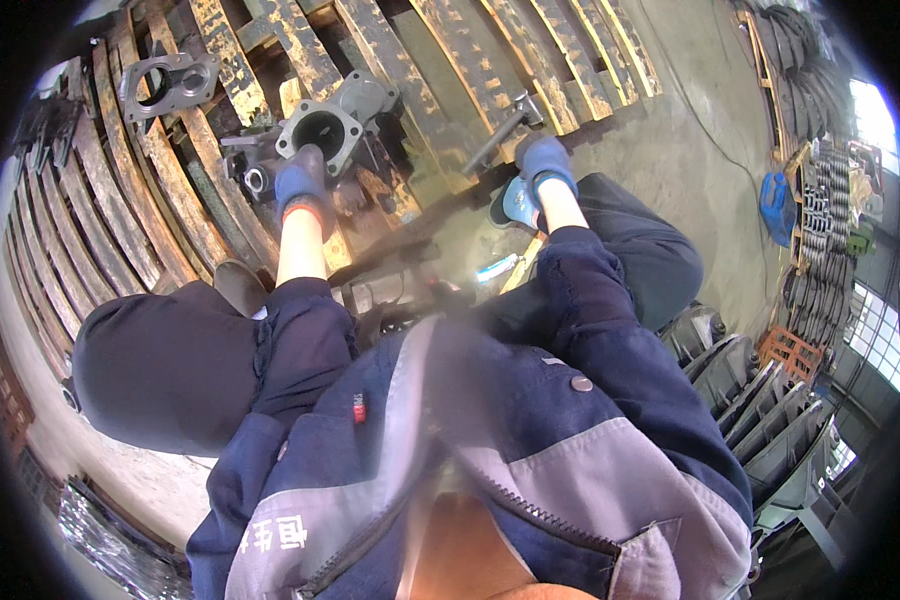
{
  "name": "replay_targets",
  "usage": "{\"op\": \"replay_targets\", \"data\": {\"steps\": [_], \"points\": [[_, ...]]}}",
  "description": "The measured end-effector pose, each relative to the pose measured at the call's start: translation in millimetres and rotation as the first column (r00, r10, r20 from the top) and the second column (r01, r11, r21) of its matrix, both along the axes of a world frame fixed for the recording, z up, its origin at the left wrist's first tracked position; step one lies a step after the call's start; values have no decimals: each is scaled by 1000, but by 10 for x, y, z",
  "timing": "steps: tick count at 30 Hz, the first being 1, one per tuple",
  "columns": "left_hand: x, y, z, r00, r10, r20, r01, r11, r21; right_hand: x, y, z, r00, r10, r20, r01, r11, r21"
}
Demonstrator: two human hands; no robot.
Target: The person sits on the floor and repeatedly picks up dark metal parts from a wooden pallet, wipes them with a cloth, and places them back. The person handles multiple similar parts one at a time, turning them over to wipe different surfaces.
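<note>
My left hand (303, 180), in a blue glove with an orange cuff, rests against the near rim of a grey flanged metal casting (322, 135). This casting has a large round opening and bolt holes, and sits on a wooden pallet. Its fingers look closed at the rim, partly hidden. My right hand (544, 157), also blue-gloved, is closed around what looks like a hammer (500, 137), by the pallet's right edge. The grip itself is mostly hidden. A smaller casting with a round port (257, 178) lies left of my left hand.
Another flanged casting (168, 86) lies on the pallet slats (205, 185) at the far left. Stacked dark metal parts (760, 410) stand at the right, near an orange crate (792, 350). A blue object (776, 208) and a cable (705, 125) lie on the floor.
</note>
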State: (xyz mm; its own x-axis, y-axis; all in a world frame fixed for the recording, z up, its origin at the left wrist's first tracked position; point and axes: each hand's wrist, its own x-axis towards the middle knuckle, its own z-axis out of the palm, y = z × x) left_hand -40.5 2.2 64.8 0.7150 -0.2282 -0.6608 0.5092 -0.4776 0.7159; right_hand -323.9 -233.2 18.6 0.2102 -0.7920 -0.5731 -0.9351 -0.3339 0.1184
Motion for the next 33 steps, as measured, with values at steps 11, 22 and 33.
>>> {"op": "replay_targets", "data": {"steps": [11, 22, 33], "points": [[-32, 41, -82, 999, 48, 26, -50, 994, 94, 1010, 499, 587, 951, 295, -90, -292, 955, 45], [28, 108, -303, 955, -236, 180, 199, 960, 199, 1074, 212, 214, 972, 223, -80, -208, 965, 161], [102, 5, -473, 999, 13, 35, -18, 991, 133, 927, 789, 136, 866, 328, 377, -399, 908, 129]]}}
